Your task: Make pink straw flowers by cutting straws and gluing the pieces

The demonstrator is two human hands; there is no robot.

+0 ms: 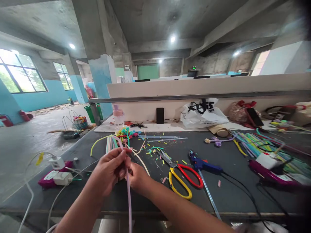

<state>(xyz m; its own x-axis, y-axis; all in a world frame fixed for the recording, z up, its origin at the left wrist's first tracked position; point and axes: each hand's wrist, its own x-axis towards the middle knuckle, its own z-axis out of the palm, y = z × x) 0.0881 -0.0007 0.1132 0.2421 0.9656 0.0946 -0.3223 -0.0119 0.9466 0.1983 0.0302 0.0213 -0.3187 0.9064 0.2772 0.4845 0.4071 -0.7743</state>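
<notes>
My left hand is closed on a pale purple strip, which hangs down past the table's front edge. Beside it, touching or nearly so, my right hand has its fingers pinched at the same strip. Just behind the hands lies a bundle of colourful fuzzy stems. Scissors with one red and one yellow handle lie open to the right, among small cut pieces. Farther right rests a blue glue gun with a clear stick near it.
Power strips sit at the left and right, with loose cables. At the back stand a pink bottle, a black phone and a white bag. Many pastel strips lie at the right.
</notes>
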